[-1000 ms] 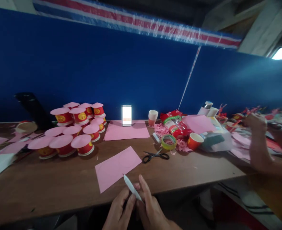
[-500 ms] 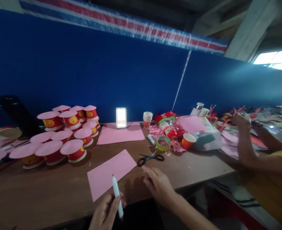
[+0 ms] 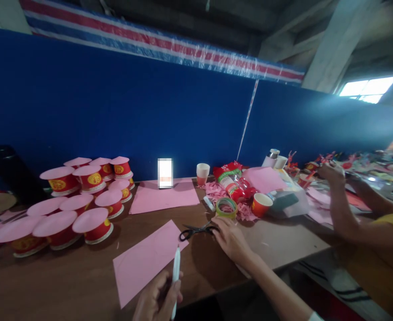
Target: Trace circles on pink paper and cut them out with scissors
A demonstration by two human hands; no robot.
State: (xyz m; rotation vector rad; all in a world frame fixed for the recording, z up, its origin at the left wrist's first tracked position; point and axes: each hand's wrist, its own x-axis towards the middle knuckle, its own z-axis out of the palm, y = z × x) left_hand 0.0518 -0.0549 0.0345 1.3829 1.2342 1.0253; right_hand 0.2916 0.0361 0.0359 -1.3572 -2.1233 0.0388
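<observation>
My left hand (image 3: pixel 159 294) is closed around a slim white marker pen (image 3: pixel 176 265), its tip pointing up and away from me. Just beyond the tip lies a pink paper sheet (image 3: pixel 146 261) with a faint curved line drawn on it. My right hand (image 3: pixel 229 236) has its fingers on one handle of the black-handled scissors (image 3: pixel 198 229); the fingertips are partly hidden. The other handle overlaps the sheet's right corner. A roll of tape (image 3: pixel 226 208) sits right behind my right hand.
Red paper cups with pink paper discs on top (image 3: pixel 92 223) stand in rows at the left. A phone (image 3: pixel 165 173) stands on stacked pink paper (image 3: pixel 165 198). Paper scraps, a red bag (image 3: pixel 228 178) and a cup (image 3: pixel 262 205) lie at the right. A co-worker's arms (image 3: pixel 343 200) reach in.
My right hand has moved forward onto the scissors, which have turned and shifted left to overlap the pink sheet. The left hand with the marker pen has moved slightly right. The view has tilted up a little.
</observation>
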